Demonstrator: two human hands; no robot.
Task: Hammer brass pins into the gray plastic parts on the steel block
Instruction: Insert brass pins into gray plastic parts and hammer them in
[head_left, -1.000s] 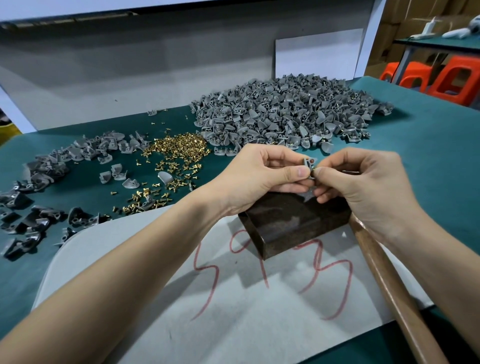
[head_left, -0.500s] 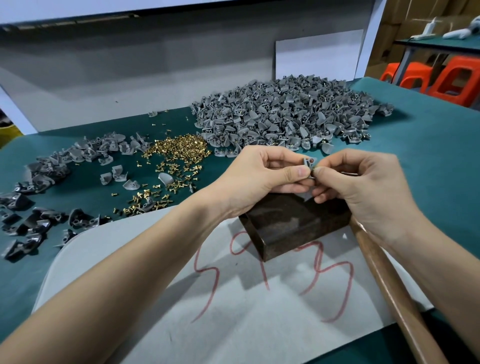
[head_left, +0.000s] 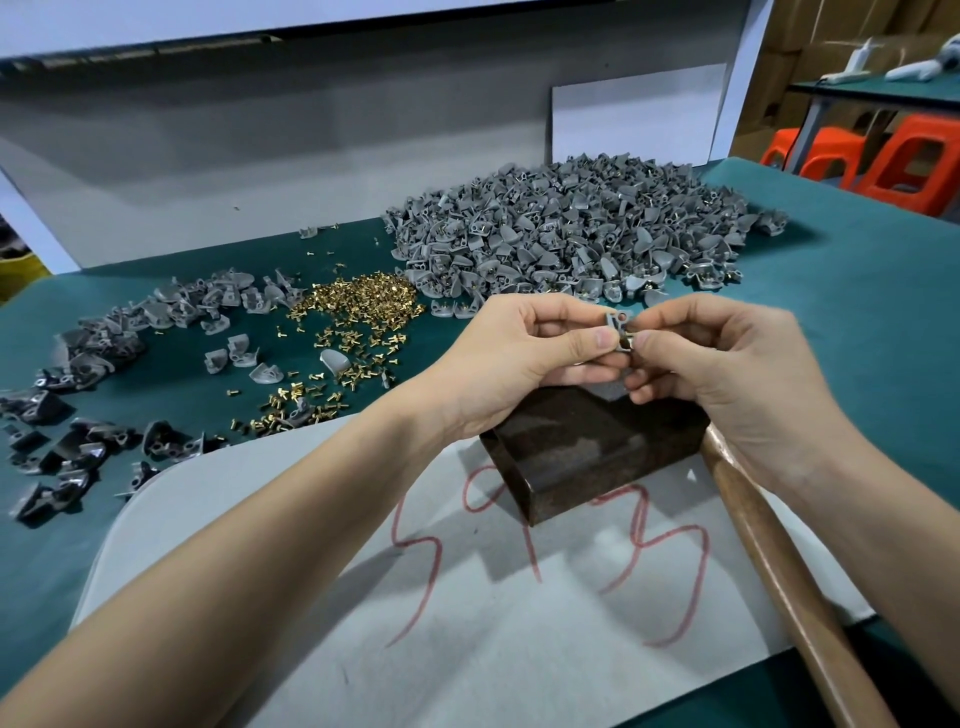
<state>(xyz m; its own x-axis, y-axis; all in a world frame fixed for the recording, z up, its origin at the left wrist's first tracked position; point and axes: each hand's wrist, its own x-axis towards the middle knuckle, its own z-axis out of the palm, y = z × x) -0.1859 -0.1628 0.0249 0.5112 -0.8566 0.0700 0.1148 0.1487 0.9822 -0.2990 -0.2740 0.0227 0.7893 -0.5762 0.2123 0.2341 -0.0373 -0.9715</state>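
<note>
Both hands meet just above the far edge of the dark steel block. My left hand pinches a small gray plastic part between thumb and fingers. My right hand pinches at the same part with thumb and forefinger; a brass pin shows at its fingertips. A wooden hammer handle lies on the table under my right wrist, its head hidden. Loose brass pins lie heaped to the left of my hands.
A big pile of gray parts with pins lies behind my hands. More gray parts are scattered at the left on the green table. The block rests on a gray sheet marked in red. Orange stools stand at far right.
Both hands stay at the same spot above the block, with only slight finger movement on the part.
</note>
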